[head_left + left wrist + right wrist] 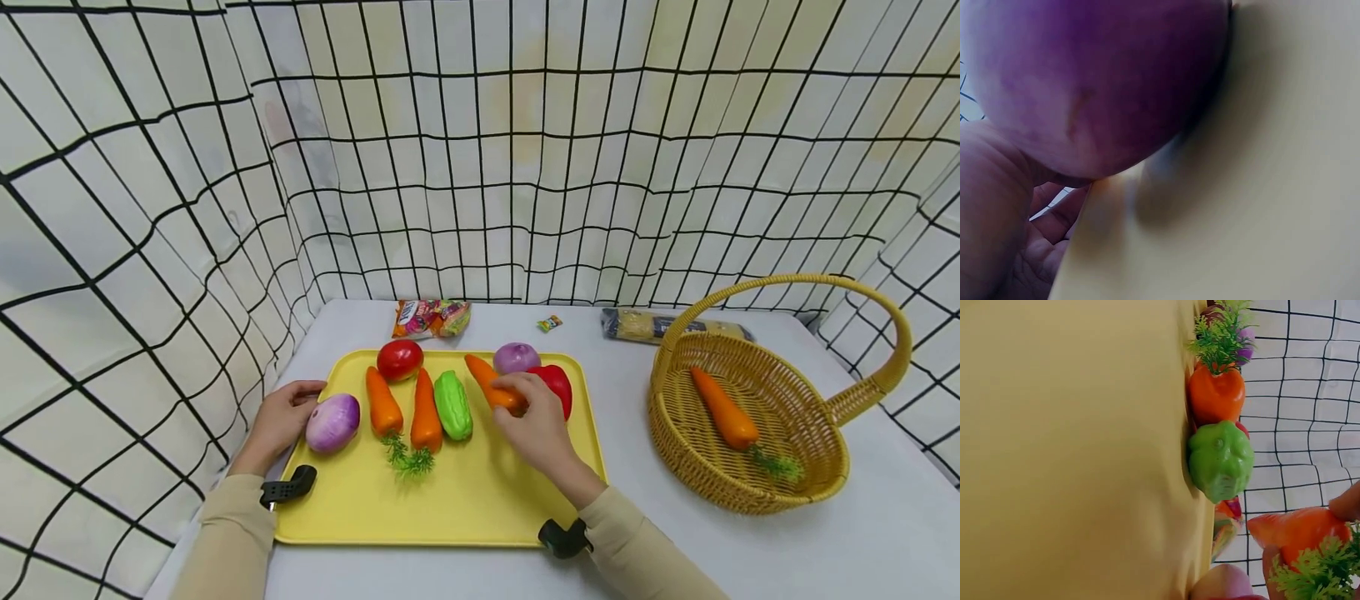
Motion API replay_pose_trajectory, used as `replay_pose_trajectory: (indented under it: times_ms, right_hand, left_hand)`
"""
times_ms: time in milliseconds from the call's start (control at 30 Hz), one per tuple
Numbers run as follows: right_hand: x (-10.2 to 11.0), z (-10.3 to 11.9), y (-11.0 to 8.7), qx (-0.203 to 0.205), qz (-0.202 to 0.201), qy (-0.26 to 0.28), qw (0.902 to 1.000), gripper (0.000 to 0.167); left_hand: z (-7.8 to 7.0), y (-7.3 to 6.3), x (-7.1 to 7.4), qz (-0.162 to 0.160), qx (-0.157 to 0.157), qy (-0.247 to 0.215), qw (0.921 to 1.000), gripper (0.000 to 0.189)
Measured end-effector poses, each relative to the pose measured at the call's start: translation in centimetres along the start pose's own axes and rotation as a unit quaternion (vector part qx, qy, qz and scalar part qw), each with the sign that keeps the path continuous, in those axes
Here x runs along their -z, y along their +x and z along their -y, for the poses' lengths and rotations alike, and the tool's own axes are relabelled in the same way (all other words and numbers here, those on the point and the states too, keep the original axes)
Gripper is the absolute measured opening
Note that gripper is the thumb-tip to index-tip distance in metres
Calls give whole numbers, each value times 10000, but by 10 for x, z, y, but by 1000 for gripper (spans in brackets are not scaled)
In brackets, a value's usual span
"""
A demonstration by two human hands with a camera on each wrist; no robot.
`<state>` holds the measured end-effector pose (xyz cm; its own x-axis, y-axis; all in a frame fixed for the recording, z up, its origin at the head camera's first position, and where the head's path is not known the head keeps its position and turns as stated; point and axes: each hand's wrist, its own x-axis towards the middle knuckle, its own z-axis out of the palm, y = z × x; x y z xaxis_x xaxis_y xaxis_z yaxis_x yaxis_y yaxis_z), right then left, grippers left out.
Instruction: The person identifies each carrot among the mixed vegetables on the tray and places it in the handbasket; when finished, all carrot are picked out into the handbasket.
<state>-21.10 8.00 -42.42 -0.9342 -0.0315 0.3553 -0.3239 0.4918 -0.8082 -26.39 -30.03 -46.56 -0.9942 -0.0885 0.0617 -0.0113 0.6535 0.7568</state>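
Note:
My right hand (536, 421) pinches an orange carrot (483, 375) by its thick end, over the right part of a yellow tray (450, 508). In the right wrist view, this carrot (1294, 531) has its green leaves showing and is raised off the tray. At the tray's left edge, my left hand (281, 421) grips the rim, beside a purple onion (333, 423). Thumb and fingers lie on either side of the rim in the left wrist view, partly hidden. Two carrots (384, 404) and a green bitter-melon-like vegetable (453, 406) lie mid-tray.
A tomato (400, 360), a second onion (516, 357) and a red pepper (557, 387) lie on the tray. Right of it stands a wicker basket (667, 433) with a high handle, holding a carrot (723, 408). Snack packets (431, 318) lie behind; black netting (465, 167) surrounds the table.

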Motion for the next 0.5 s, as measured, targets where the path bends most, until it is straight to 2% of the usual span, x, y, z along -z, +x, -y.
replay_pose_trajectory:
  times_ms: [233, 500]
  right_hand:
    - [26, 2, -3, 51, -396, 447, 9982, 27]
    - [59, -8, -3, -780, -610, 1273, 9869, 23]
  left_hand:
    - [-1, 1, 1, 51, 68, -55, 9999, 35]
    - [0, -1, 1, 6, -39, -22, 10000, 34]
